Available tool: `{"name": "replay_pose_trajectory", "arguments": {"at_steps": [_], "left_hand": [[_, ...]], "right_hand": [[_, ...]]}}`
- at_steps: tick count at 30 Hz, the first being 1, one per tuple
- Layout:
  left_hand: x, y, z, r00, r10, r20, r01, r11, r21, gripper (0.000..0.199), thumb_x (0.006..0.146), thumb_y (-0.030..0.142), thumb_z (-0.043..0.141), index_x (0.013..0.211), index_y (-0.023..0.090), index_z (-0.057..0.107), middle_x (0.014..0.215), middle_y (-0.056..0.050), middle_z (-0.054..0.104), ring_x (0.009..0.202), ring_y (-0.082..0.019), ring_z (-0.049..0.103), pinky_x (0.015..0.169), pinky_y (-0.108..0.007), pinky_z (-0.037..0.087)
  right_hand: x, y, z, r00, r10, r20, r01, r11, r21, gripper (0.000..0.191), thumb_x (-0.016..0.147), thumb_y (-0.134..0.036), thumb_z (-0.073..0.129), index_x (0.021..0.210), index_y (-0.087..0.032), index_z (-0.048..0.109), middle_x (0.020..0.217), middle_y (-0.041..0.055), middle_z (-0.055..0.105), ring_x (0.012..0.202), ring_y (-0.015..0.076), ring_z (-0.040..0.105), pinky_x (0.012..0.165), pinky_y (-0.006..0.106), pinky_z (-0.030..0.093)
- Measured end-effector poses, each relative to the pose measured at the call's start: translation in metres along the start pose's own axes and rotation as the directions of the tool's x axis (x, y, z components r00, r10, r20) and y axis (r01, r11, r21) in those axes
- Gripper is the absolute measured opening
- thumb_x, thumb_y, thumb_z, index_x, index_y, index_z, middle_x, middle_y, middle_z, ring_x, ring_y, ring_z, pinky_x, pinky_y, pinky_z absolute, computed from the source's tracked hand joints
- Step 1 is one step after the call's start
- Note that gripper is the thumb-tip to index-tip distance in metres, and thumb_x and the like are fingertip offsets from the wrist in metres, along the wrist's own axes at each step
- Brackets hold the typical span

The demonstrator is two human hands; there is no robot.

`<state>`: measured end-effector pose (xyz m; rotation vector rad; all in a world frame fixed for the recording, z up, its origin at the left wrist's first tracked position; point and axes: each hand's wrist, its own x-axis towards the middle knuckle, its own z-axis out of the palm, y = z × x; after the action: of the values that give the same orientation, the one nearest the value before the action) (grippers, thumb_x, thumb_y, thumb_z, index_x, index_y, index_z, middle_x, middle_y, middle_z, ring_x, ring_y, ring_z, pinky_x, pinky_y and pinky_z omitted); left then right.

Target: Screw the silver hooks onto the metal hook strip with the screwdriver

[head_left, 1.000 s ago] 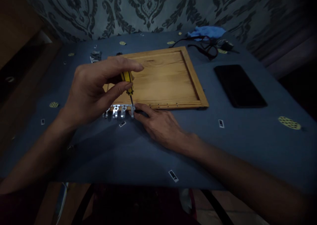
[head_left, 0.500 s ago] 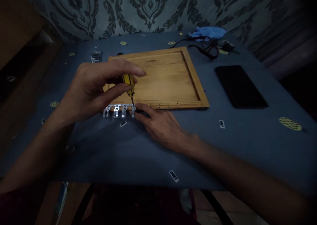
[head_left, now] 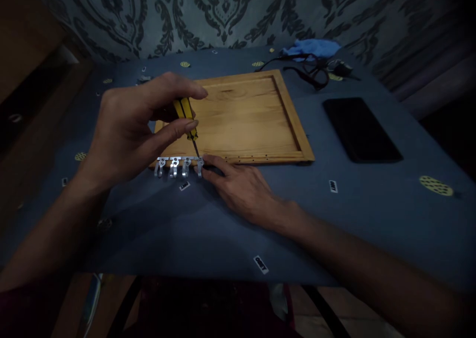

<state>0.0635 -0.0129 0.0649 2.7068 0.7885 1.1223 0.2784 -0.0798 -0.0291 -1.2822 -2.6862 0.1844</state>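
My left hand [head_left: 139, 122] is closed on the yellow-and-black handle of a screwdriver [head_left: 185, 114], its index finger stretched over the top. The shaft leans to the left, and its tip meets the rightmost of several silver metal hooks [head_left: 174, 165]. These hooks sit in a row along the near edge of a wooden tray-like board [head_left: 245, 112] with a raised frame. Thumb and fingertips of my right hand [head_left: 241, 189] pinch that rightmost hook against the edge. Small dark holes run along the edge to the right of it.
A black phone-like slab [head_left: 362, 130] lies on the blue tablecloth [head_left: 297, 189] at right. Dark-framed glasses [head_left: 310, 73] and a blue cloth [head_left: 312, 49] are at the back. Behind my left hand, small metal pieces [head_left: 144, 79] are partly hidden. A patterned wall closes the back.
My left hand has shifted slightly left and up, tipping the screwdriver's handle leftward while its tip stays at the rightmost hook. My right hand has hardly moved.
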Motion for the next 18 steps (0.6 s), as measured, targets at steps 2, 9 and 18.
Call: {"name": "replay_pose_trajectory", "arguments": {"at_steps": [2, 9, 18], "left_hand": [[-0.0001, -0.0005, 0.0008, 1.0, -0.002, 0.01, 0.002, 1.0, 0.017, 0.026, 0.1, 0.032, 0.078, 0.125, 0.035, 0.075, 0.119, 0.006, 0.082, 0.093, -0.016, 0.08, 0.083, -0.027, 0.069], [0.0002, 0.0006, 0.0019, 0.999, -0.023, 0.025, 0.023, 1.0, 0.01, 0.025, 0.1, 0.036, 0.076, 0.126, 0.035, 0.077, 0.117, 0.001, 0.083, 0.089, -0.017, 0.079, 0.082, -0.031, 0.07], [-0.0007, 0.0035, 0.0018, 0.998, -0.045, 0.047, 0.045, 0.999, 0.004, 0.027, 0.101, 0.031, 0.074, 0.128, 0.037, 0.076, 0.123, 0.003, 0.082, 0.091, -0.017, 0.078, 0.085, -0.03, 0.072]], "right_hand": [[0.0, -0.0004, -0.0012, 1.0, 0.001, 0.014, -0.001, 1.0, -0.011, 0.059, 0.095, -0.002, 0.053, 0.15, -0.02, 0.064, 0.165, 0.0172, 0.056, 0.106, 0.0275, 0.078, 0.077, 0.038, 0.064], [0.0003, 0.0003, -0.0011, 1.0, -0.007, -0.005, 0.007, 1.0, -0.009, 0.059, 0.095, -0.002, 0.05, 0.149, -0.02, 0.065, 0.164, 0.0167, 0.057, 0.102, 0.0259, 0.079, 0.075, 0.037, 0.062], [-0.001, 0.001, 0.0015, 1.0, -0.01, -0.023, 0.01, 1.0, 0.004, 0.057, 0.095, -0.003, 0.052, 0.148, -0.02, 0.065, 0.164, 0.0163, 0.057, 0.103, 0.0254, 0.078, 0.074, 0.036, 0.062]]}}
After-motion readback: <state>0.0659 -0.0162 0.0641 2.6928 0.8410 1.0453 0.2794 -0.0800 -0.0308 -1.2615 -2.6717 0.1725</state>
